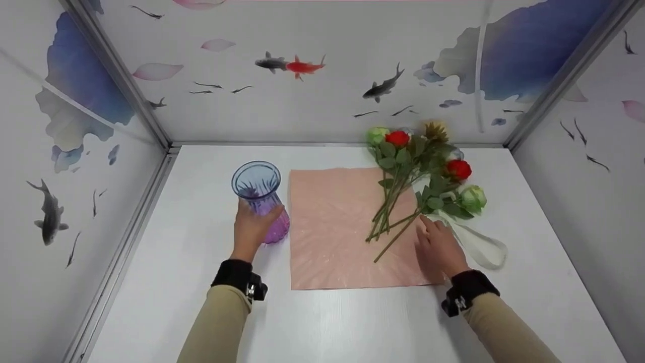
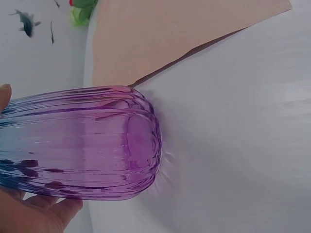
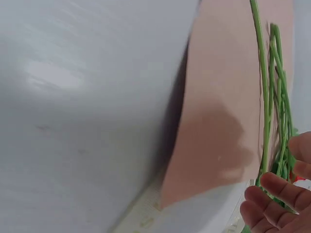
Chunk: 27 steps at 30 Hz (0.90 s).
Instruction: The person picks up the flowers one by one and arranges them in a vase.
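My left hand point(image 1: 253, 225) grips a glass vase point(image 1: 258, 184), blue at the rim and purple at the base, left of a pink sheet of wrapping paper point(image 1: 327, 227). In the left wrist view, thumb and fingers lie around the vase point(image 2: 87, 145); whether its base touches the table I cannot tell. Across the paper's right part lie several artificial flowers, among them a red rose point(image 1: 458, 170) and a pale green bloom point(image 1: 473, 198). My right hand point(image 1: 443, 244) is close to their stems point(image 3: 265, 97), thumb and fingers apart; contact is unclear.
A white ribbon point(image 1: 486, 247) loops on the table right of the paper, partly behind the right hand. White panels printed with fish and lotus leaves point(image 1: 327, 101) enclose the white table point(image 1: 327, 322) at the back and both sides.
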Each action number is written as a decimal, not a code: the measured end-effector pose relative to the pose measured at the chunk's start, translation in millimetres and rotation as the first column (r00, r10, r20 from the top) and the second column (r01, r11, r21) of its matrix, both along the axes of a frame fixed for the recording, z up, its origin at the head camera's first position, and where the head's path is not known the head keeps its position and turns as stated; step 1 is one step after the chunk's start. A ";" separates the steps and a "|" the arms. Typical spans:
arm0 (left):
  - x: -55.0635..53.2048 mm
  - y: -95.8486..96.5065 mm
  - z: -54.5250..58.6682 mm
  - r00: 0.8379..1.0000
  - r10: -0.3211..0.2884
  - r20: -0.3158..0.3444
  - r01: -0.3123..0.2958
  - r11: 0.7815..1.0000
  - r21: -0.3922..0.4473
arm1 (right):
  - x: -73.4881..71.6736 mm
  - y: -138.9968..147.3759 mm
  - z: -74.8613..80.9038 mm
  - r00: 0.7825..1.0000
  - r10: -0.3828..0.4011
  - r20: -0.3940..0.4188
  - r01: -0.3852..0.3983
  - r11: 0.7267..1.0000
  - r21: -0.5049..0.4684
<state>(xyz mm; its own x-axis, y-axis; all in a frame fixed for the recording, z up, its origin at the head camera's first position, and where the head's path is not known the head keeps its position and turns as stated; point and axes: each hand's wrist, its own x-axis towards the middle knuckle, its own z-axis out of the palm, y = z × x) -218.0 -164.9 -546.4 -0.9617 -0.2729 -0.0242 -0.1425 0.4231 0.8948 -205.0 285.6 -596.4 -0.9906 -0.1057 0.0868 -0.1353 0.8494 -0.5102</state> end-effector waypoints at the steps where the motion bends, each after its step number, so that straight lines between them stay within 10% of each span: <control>1: 0.2 1.8 0.0 1.000 -0.006 0.002 0.006 1.000 -0.003 | -2.9 1.2 -0.4 1.000 -0.001 -0.003 0.001 1.000 0.009; 19: 0.8 20.0 -5.4 0.999 -0.035 -0.018 0.034 0.998 -0.050 | -26.3 4.4 -14.7 0.999 -0.005 0.054 -0.010 0.960 0.279; 27: 1.4 20.5 -6.7 0.999 -0.032 -0.001 0.032 0.998 -0.058 | -32.0 4.5 -16.5 0.999 -0.038 0.000 0.038 0.981 0.189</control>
<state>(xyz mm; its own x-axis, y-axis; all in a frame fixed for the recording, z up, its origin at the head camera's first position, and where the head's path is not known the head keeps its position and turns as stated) -216.6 -144.4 -553.2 -0.9701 -0.2425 -0.0069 -0.1258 0.4788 0.8689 -237.0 290.2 -612.9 -0.9945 -0.0821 0.0650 -0.0994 0.9349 -0.3406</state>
